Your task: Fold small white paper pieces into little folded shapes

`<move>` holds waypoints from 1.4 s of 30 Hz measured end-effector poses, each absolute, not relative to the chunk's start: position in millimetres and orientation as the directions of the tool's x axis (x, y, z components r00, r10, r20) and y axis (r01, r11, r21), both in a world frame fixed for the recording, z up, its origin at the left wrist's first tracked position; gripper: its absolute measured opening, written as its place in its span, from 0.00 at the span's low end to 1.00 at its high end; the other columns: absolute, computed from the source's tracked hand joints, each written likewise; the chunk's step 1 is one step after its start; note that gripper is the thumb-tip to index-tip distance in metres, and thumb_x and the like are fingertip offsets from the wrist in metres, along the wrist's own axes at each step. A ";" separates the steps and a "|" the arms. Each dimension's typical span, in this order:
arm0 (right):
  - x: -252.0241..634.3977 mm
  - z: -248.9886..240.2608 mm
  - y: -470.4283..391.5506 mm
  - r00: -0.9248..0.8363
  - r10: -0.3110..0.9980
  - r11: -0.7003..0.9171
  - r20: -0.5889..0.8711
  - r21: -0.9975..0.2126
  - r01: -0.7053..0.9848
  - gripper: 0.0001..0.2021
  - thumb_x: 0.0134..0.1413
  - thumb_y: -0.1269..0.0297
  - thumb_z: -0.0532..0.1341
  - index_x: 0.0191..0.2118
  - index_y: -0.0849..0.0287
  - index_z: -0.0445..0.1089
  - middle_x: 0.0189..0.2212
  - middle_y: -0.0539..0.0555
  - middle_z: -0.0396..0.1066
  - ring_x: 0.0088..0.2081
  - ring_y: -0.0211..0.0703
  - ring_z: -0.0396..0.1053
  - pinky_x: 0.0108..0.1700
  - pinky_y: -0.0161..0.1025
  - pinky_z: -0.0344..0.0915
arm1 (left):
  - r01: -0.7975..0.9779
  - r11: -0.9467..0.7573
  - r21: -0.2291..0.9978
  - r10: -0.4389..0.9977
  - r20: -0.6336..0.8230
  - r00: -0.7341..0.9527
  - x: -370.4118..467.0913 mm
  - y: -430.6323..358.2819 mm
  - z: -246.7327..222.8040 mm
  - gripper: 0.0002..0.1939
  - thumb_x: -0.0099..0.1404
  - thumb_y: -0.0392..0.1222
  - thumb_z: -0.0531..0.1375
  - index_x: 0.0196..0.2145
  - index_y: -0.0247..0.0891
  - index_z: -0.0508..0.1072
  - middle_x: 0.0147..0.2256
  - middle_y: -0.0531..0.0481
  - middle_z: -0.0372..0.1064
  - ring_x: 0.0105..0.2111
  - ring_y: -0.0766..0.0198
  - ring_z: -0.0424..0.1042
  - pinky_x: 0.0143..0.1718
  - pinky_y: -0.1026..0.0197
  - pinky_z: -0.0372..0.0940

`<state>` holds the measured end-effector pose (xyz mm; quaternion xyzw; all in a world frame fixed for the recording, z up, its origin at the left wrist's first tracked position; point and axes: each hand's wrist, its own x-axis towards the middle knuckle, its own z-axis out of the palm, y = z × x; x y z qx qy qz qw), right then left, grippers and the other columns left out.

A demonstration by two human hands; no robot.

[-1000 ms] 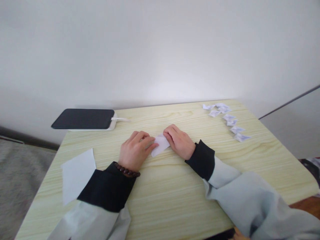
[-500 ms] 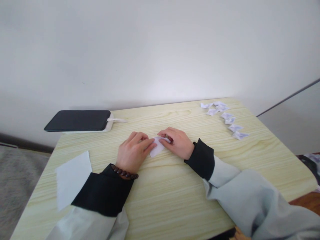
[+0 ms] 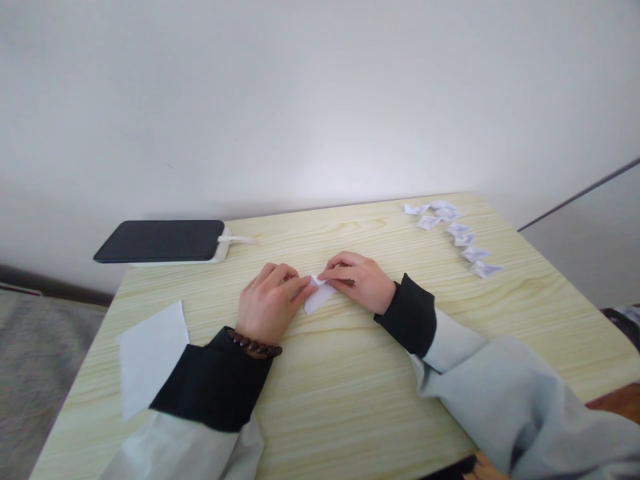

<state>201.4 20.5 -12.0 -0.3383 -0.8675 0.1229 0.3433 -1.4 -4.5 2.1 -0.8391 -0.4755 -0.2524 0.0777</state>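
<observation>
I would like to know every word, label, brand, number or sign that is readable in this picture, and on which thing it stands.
There is no readable text.
Phone: dark screen, no words or numbers visible.
Flat sheet: no writing visible.
Folded paper at the left hand and right hand: no writing visible.
Small paper shapes: bluish tints, too small to tell whether print or shadow.

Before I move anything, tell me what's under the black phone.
A white block shows beneath the black phone, at its right end and along the front edge. The phone covers most of the block's top; what lies under the block is hidden.
</observation>
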 end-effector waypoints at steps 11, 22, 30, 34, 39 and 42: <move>209.6 -6.0 24.3 -0.687 0.536 0.844 0.491 -0.317 0.433 0.12 0.58 0.72 0.54 0.41 0.59 0.73 0.38 0.56 0.71 0.35 0.36 0.67 0.40 0.36 0.67 | 0.851 -0.519 0.082 0.758 0.505 0.413 -1.4 -4.2 -0.6 0.11 0.61 0.48 0.59 0.40 0.45 0.75 0.31 0.52 0.71 0.34 0.63 0.68 0.31 0.63 0.63; 214.5 -4.5 27.1 -0.730 0.523 0.851 0.441 -0.327 0.412 0.15 0.55 0.74 0.53 0.44 0.57 0.72 0.42 0.58 0.69 0.36 0.37 0.67 0.41 0.39 0.67 | 0.839 -0.542 0.057 0.752 0.479 0.453 -2.3 -3.9 1.0 0.11 0.63 0.49 0.57 0.39 0.49 0.77 0.30 0.51 0.70 0.33 0.62 0.66 0.30 0.62 0.62; 215.2 -4.3 26.6 -0.728 0.530 0.844 0.436 -0.359 0.399 0.16 0.52 0.75 0.53 0.43 0.59 0.73 0.43 0.59 0.68 0.35 0.38 0.67 0.41 0.40 0.68 | 0.846 -0.530 0.064 0.766 0.464 0.445 -1.9 -5.3 1.9 0.11 0.63 0.49 0.57 0.39 0.48 0.77 0.30 0.51 0.70 0.33 0.61 0.66 0.29 0.61 0.62; 215.0 -4.0 28.1 -0.730 0.523 0.848 0.439 -0.349 0.398 0.16 0.52 0.75 0.53 0.43 0.59 0.73 0.44 0.59 0.68 0.36 0.38 0.67 0.41 0.40 0.68 | 0.843 -0.534 0.062 0.761 0.471 0.447 -1.3 -5.6 2.2 0.11 0.63 0.49 0.57 0.39 0.48 0.77 0.30 0.51 0.70 0.33 0.62 0.66 0.29 0.62 0.62; 212.8 -2.3 26.5 -0.733 0.529 0.845 0.427 -0.340 0.412 0.16 0.50 0.76 0.53 0.43 0.59 0.73 0.44 0.59 0.68 0.36 0.38 0.68 0.41 0.40 0.68 | 0.841 -0.539 0.053 0.759 0.463 0.458 -0.8 -5.5 3.2 0.10 0.63 0.48 0.57 0.38 0.47 0.77 0.30 0.51 0.70 0.33 0.61 0.66 0.28 0.62 0.61; 211.5 -1.2 24.3 -0.708 0.558 0.827 0.432 -0.354 0.436 0.15 0.48 0.73 0.55 0.41 0.61 0.74 0.43 0.59 0.69 0.36 0.40 0.69 0.40 0.40 0.68 | 0.845 -0.532 0.051 0.769 0.448 0.457 -0.5 -5.6 4.0 0.10 0.63 0.48 0.57 0.38 0.47 0.77 0.31 0.51 0.71 0.33 0.61 0.66 0.28 0.62 0.61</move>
